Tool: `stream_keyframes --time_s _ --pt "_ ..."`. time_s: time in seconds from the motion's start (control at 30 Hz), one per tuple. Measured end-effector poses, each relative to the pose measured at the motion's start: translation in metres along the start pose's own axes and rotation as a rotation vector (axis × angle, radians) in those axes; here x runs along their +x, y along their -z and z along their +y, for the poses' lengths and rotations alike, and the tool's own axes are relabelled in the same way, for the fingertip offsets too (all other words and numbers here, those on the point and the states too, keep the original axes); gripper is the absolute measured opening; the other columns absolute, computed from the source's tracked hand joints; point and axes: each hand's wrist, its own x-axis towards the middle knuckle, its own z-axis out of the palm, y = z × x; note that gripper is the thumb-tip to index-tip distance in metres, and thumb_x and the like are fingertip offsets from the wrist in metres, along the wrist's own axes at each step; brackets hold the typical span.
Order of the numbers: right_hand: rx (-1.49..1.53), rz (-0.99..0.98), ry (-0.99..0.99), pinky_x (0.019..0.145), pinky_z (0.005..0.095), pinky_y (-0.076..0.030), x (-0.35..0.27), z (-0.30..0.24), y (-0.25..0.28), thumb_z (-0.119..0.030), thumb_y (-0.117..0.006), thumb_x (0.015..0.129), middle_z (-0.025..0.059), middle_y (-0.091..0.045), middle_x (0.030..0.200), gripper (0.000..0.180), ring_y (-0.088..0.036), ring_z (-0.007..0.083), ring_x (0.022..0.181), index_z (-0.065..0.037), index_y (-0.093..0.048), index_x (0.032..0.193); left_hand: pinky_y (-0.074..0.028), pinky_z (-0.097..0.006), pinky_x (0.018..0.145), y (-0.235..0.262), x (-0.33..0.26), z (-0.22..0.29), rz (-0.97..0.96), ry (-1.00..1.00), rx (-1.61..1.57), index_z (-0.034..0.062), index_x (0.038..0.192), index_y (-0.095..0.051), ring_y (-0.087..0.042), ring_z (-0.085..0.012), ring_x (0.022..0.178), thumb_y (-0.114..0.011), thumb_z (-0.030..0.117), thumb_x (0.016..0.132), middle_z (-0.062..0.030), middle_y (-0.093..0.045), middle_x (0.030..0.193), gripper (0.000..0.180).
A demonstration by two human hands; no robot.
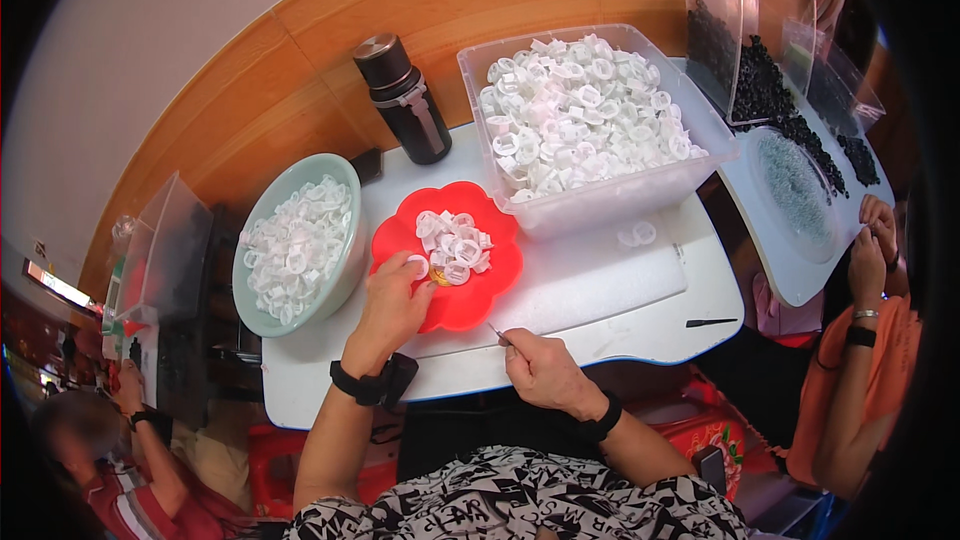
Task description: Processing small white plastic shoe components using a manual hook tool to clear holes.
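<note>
My left hand (392, 298) reaches over the left side of a red flower-shaped dish (484, 306). Its fingers are closed on a small round white plastic part (419, 266). More white plastic parts (458, 240) lie heaped in the dish, with something small and yellow (439, 279) by my fingertips. Just beyond the table's near edge, my right hand (546, 370) is closed around a thin pointed metal tool (496, 331). Most of that tool is hidden in my fingers, so its exact kind is unclear. Its tip points toward the dish and stays apart from it.
A pale green basin (357, 262) of white parts stands left; a large clear bin (600, 202) of them stands behind right. A black flask (405, 100) is at the back, a black slim item (710, 322) near the right edge. Co-workers sit at both sides; black pieces (762, 85) lie right.
</note>
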Motion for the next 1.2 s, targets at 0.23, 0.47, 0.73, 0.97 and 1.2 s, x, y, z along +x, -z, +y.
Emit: stream_keyframes --time_s 0.23,0.47,0.73,0.97,1.2 --pt "0.056 0.018 -0.139 0.053 0.039 -0.044 0.001 -0.006 0.007 -0.015 -0.058 0.084 0.0165 -0.053 0.06 0.018 -0.057 0.028 0.055 0.002 -0.055 0.088 -0.048 -0.035 0.079 0.01 -0.047 0.005 0.362 0.083 -0.495 -0.0034 0.1 -0.063 -0.063 -0.0266 0.09 -0.065 0.002 0.076 -0.0171 -0.062 0.109 0.025" --pt "0.605 -0.011 -0.615 0.032 0.021 -0.028 0.029 -0.028 0.007 -0.024 -0.054 0.092 0.0037 -0.057 0.062 0.025 -0.04 0.0056 0.037 0.0 -0.056 0.083 -0.045 -0.03 0.091 -0.015 -0.085 -0.012 0.425 0.226 -0.883 -0.0061 0.109 -0.059 -0.053 -0.0218 0.111 -0.062 -0.005 0.077 -0.0154 -0.05 0.126 0.032" --pt "0.32 0.027 -0.608 0.033 0.025 -0.03 0.083 -0.028 -0.017 -0.016 -0.049 0.093 0.0075 -0.055 0.063 0.021 -0.041 0.0089 0.038 0.001 -0.052 0.081 -0.042 -0.032 0.097 -0.013 -0.049 -0.023 0.381 0.214 -1.184 -0.0103 0.118 -0.051 -0.047 -0.0211 0.119 -0.059 -0.011 0.078 -0.0148 -0.042 0.132 0.041" --pt "0.445 0.142 -0.575 0.033 0.0263 -0.03 0.117 -0.001 -0.016 -0.02 -0.049 0.093 0.0058 -0.053 0.057 0.026 -0.042 0.0102 0.037 0.001 -0.053 0.077 -0.041 -0.03 0.098 -0.022 -0.014 -0.04 0.348 0.259 -1.395 -0.0114 0.118 -0.05 -0.047 -0.0198 0.117 -0.058 -0.012 0.077 -0.014 -0.043 0.131 0.041" --pt "-0.222 -0.286 -0.312 0.049 0.0256 -0.04 0.104 -0.024 0.011 -0.022 -0.05 0.092 0.0051 -0.059 0.066 0.026 -0.052 0.0095 0.055 0.001 -0.058 0.083 -0.048 -0.029 0.087 -0.006 -0.03 -0.026 0.436 0.255 -1.002 -0.0096 0.115 -0.053 -0.056 -0.0197 0.105 -0.059 -0.012 0.077 -0.0139 -0.052 0.12 0.039"
